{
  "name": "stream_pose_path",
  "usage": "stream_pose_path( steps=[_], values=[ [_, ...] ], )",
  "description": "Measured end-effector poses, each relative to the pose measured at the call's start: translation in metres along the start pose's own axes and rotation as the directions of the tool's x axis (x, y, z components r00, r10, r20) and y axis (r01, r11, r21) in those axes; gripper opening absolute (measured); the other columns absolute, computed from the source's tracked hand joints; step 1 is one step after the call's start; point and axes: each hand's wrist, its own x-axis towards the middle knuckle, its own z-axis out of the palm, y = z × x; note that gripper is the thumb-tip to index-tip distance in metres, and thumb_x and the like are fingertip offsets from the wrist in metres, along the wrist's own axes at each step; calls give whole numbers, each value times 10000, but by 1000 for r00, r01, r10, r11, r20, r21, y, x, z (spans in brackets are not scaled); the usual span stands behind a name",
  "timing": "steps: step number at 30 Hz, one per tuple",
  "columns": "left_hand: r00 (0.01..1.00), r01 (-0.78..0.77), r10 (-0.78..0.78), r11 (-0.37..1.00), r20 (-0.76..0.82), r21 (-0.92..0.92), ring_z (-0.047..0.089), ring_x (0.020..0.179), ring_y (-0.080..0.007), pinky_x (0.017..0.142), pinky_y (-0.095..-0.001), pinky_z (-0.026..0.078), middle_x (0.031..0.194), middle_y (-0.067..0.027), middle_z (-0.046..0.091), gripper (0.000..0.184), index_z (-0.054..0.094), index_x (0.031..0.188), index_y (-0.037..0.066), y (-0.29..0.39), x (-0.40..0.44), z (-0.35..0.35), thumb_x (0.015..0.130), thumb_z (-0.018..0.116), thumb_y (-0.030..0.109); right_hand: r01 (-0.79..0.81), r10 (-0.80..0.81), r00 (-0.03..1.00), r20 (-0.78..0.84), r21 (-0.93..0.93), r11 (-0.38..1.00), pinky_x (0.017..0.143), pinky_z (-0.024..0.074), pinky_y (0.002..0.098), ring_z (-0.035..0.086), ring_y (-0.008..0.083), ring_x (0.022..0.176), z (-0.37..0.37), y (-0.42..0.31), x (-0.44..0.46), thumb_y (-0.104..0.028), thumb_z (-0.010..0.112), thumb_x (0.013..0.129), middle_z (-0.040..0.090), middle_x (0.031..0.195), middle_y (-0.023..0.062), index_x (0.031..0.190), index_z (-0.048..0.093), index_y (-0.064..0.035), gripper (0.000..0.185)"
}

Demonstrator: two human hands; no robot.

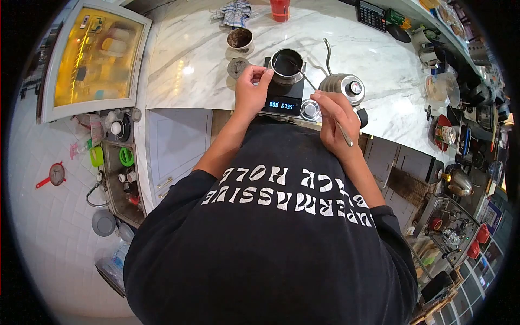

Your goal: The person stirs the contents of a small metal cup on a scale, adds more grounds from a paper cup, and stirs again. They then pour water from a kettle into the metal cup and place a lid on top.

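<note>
A round cup (286, 63) of dark liquid stands on a black digital scale (281, 104), whose lit display shows digits. My left hand (253, 91) is closed at the cup's left side, thumb against the rim; its other fingers are partly hidden. Between the fingers of my right hand (338, 116) is a long thin metal spoon (309, 81). One end of the spoon dips into the liquid and the other sticks out below my palm. Just right of the cup sits a steel gooseneck kettle (344, 86), its thin spout pointing away from me.
Left of the cup lie a grey round disc (237, 67) and a tub with brown residue (240, 40). Behind are a checked cloth (234, 13) and a red cup (280, 10). A calculator (371, 15) lies at the back right. Kitchenware crowds the right side; a sink (120, 179) is at left.
</note>
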Motion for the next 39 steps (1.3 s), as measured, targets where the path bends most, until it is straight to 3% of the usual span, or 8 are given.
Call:
stream_pose_path(
  steps=[13, 39],
  values=[
    [1000, 8, -8, 1000, -10, -6, 624, 811, -109, 771, -278, 515, 909, -62, 700, 216, 659, 997, 0, 2, -1, 1, 938, 733, 196, -21, 20, 999, -37, -20, 1000, 683, 549, 314, 690, 281, 825, 0, 0, -2, 109, 656, 875, 693, 995, 185, 1187, 655, -22, 338],
    [1000, 22, -22, 1000, -9, 3, 631, 823, -108, 782, -279, 517, 912, -59, 703, 216, 661, 1001, 7, 1, -1, 1, 941, 730, 203, -2, 1, 997, -72, -8, 1000, 723, 557, 317, 709, 307, 883, -2, 0, -3, 102, 665, 885, 705, 1018, 207, 1148, 676, -12, 287]
  ],
)
